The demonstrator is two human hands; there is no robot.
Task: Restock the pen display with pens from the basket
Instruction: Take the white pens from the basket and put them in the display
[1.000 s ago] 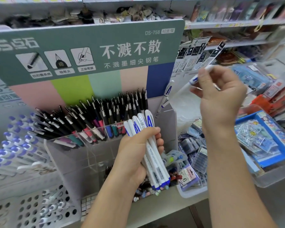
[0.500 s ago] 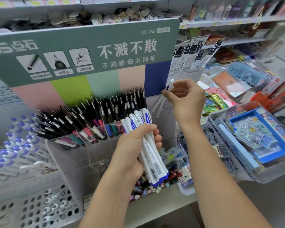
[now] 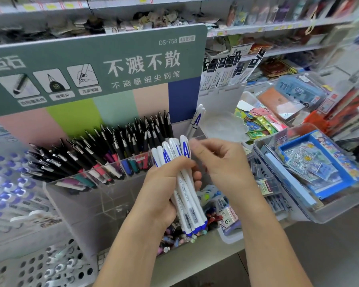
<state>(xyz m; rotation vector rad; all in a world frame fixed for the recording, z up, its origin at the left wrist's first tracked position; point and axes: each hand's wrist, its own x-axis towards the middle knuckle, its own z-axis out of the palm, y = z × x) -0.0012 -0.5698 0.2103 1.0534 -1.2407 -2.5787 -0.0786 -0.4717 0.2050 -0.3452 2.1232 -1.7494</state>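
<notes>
Nearest, low in view: left hand (image 3: 166, 189), fingers curled round a bundle (image 3: 187, 193) of white pens with blue caps, gripped near mid-length. Long axis of the bundle steep and slightly tilted, clip ends up and away, blue tips down toward the bench (image 3: 195, 257). Just to the right, at the level of the clip ends: right hand (image 3: 220, 168), fingertips (image 3: 197, 145) blurred, loosely bent and touching or almost touching the rightmost pen top; whether already pinching one, impossible to tell. Right hand clearly the nearer one for drawing a pen out, with the tops lying directly left of its fingers, the left hand serving only as holder. Likely step: picking a single pen off the right edge of the bundle, pulled upward along its own length. Farther back and a little right, behind both hands: the target slot at the right end of the clear display (image 3: 104, 199), with two white pens (image 3: 197, 119) already standing there, leaning up and to the right against the back card. So the carry runs up and away from the bundle, pen kept roughly parallel to those two, tip first into the slot. Left of that slot: rows of black pens (image 3: 104, 150), fanned toward the upper right. No basket identifiable with certainty among the bins at right.
</notes>
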